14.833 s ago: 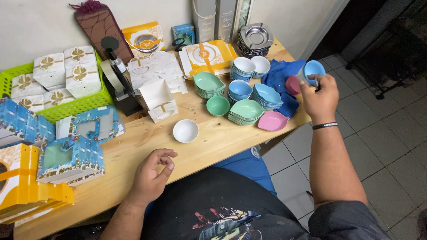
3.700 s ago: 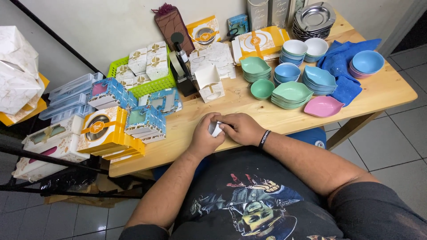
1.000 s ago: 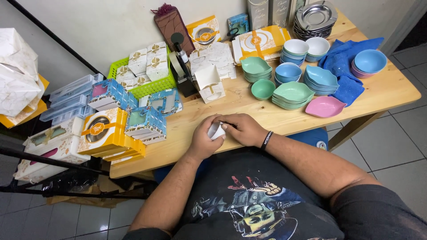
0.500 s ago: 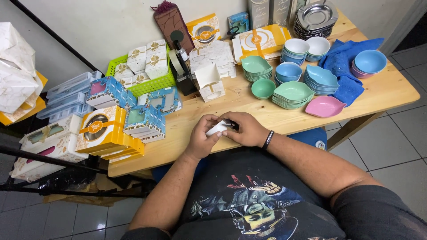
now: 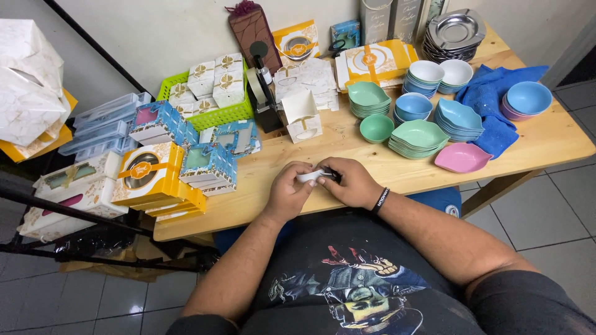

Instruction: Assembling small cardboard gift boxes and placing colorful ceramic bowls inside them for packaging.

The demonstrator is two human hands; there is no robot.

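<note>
White, small and round-edged, the dish [image 5: 310,175] sits pinched between my two hands at the near edge of the table [image 5: 546,139], lower centre of the frame. Half a second ago my right hand [image 5: 352,182] lay further over it; now it has drawn back, the dish stays put, and the left hand [image 5: 289,189] keeps its grip clamped on the other end. I judge the handling is still underway. Counted: one pink leaf dish [image 5: 462,157], one lone green bowl [image 5: 376,128], one green basket [image 5: 214,111].
</note>
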